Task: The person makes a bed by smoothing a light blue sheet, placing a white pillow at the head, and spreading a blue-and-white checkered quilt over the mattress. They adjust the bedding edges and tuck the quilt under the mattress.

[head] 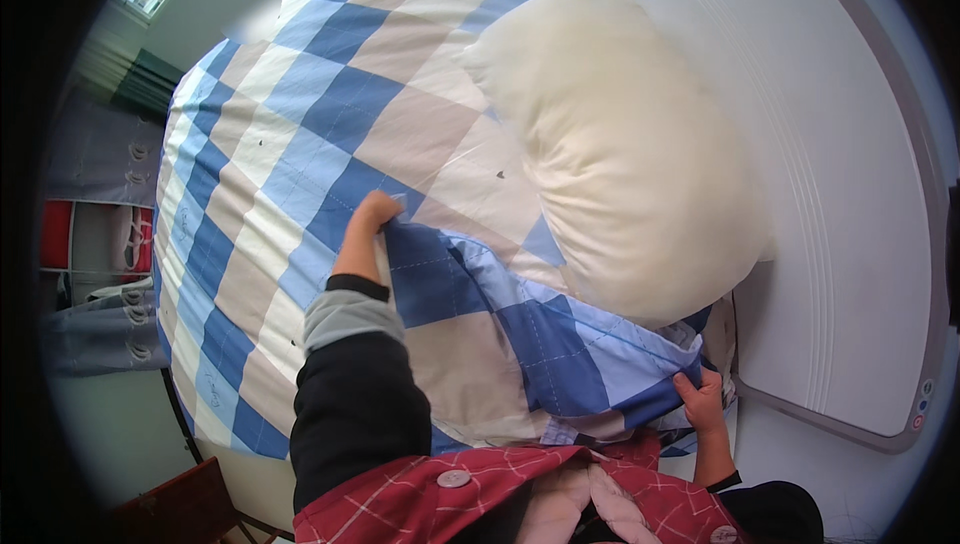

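A pillowcase (559, 345) in blue, white and beige checks is stretched between my two hands, close in front of my body. My left hand (377, 209) grips its far left corner over the bed. At the right end, my right hand (702, 399) pinches the edge, thumb on top. The light blue inner side of the cloth shows along a folded-back edge. Just beyond the pillowcase lies a plump cream pillow (637, 161) without a cover, its near end touching or partly behind the cloth. Neither hand touches the pillow.
The bed wears a matching checked sheet (322, 101), lightly wrinkled. A pale padded headboard (840, 191) with a grey rim stands at the right. On the left are a shelf unit (94, 236) with folded things and a brown wooden chair (184, 503).
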`<state>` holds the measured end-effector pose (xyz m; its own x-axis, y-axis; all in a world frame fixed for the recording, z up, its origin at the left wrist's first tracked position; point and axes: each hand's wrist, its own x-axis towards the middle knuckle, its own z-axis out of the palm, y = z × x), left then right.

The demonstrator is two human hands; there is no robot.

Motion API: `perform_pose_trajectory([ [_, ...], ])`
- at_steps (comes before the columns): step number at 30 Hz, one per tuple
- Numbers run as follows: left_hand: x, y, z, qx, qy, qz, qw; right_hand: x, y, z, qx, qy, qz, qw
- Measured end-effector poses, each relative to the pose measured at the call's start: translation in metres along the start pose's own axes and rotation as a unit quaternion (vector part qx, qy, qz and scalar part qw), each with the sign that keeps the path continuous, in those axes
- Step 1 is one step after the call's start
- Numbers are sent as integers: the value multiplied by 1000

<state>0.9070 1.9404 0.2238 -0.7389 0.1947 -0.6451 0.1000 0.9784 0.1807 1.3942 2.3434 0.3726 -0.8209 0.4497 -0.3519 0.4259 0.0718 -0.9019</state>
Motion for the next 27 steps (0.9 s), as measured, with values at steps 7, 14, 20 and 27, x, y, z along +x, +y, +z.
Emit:
perform_pose_trajectory([
  [7, -90, 1, -183, -224, 300, 188, 908, -15, -32, -38, -14, 171, -34, 985],
  [14, -81, 174, -362, -246, 543, 299, 745, 31, -54, -95, 197, 371, -104, 902],
  [20, 6, 352, -389, -151, 608, 302, 719, 109, -24, -114, 119, 476, -122, 863],
  [27, 91, 387, -293, -96, 544, 164, 817, 148, 59, -118, -85, 511, -77, 852],
])
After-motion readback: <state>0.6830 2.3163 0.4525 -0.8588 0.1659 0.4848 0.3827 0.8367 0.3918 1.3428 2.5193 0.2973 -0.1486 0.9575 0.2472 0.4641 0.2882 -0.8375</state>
